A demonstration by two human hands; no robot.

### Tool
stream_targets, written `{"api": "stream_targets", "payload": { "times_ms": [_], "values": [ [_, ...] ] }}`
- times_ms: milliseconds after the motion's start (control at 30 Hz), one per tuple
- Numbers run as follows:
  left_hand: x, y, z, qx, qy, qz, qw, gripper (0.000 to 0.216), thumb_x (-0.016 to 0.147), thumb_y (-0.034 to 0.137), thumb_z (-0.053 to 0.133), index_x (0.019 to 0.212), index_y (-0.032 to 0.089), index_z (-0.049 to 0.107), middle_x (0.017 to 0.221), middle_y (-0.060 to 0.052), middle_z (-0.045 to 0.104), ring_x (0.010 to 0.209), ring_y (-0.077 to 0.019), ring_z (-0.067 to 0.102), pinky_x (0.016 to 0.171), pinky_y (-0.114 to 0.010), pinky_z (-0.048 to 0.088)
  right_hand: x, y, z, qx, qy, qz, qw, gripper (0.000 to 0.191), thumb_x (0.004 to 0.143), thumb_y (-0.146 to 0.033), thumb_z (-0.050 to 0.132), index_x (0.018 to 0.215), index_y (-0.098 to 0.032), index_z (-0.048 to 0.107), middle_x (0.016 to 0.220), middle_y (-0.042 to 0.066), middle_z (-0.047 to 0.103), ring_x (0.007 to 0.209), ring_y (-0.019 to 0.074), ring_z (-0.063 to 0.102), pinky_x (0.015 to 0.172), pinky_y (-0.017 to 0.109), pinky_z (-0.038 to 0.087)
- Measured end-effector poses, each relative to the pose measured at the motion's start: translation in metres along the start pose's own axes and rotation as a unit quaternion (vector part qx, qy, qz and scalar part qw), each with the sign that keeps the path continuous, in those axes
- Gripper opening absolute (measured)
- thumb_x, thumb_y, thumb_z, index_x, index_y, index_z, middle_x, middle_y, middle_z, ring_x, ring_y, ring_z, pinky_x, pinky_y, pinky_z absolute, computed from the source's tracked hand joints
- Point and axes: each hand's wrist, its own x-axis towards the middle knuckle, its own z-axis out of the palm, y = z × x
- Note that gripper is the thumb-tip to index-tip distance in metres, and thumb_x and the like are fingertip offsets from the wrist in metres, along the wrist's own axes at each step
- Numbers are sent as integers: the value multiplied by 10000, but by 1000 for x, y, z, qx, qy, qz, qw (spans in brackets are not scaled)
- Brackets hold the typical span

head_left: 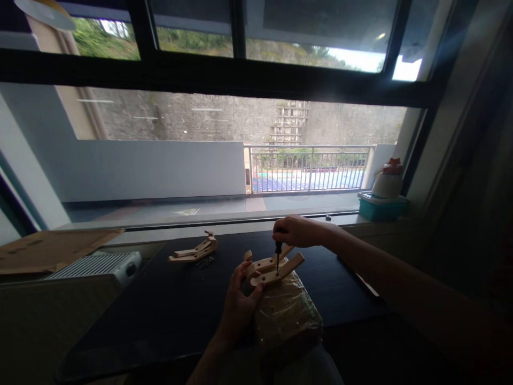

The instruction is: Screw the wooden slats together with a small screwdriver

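My left hand [239,299] grips a light wooden forked piece [272,267] and steadies it on top of a plastic-wrapped wooden board [286,315]. My right hand [296,231] is closed around the handle of a small screwdriver [277,255], whose tip stands straight down on the wooden piece. Both rest over a dark desk [168,315] in front of a window.
A second wooden forked piece [194,250] lies farther left on the desk with small dark screws [206,261] beside it. A white ribbed appliance [96,266] and cardboard [48,248] sit at left. A teal box [380,207] with a white pot stands on the sill at right.
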Motion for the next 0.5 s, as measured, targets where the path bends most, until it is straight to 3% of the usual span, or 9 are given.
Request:
{"api": "stream_targets", "payload": {
  "times_ms": [133,267,333,433,500],
  "values": [
    [-1,2,-7,65,-16,28,997,533,756,322,616,1240,210,422,1122,-95,608,1044,-240,598,899,-405,477,-2,-9,-10,2,-28,-15,999,298,846,-369,524,1022,-165,651,840,44,680,625,110,561,541,223,393],
    [1,19,-13,255,22,160,953,501,768,281,591,1250,221,472,1194,-113,576,1153,-288,499,1009,-491,339,-7,-17,-13,7,-45,-25,999,275,850,-311,505,1041,-169,642,853,35,684,614,105,559,524,214,391],
    [7,35,-12,320,-41,193,927,396,757,246,585,1152,224,569,1163,-97,604,1170,-293,483,1062,-516,237,-8,-17,-11,7,-44,-27,999,266,858,-305,488,1023,-167,644,865,36,684,625,107,560,529,213,391],
    [24,62,-4,375,-169,153,898,286,704,286,641,988,262,668,951,-64,667,1029,-312,552,1052,-599,148,-7,-15,-6,-4,-30,-21,999,272,869,-308,466,1006,-157,646,859,51,679,624,113,551,531,219,380],
    [36,76,2,402,-215,130,881,192,704,312,643,877,262,707,796,-60,666,948,-317,572,1035,-614,136,-7,-15,-4,-12,-21,-20,1000,278,876,-317,453,990,-155,648,837,54,674,623,115,544,540,225,373]
  ]
}}
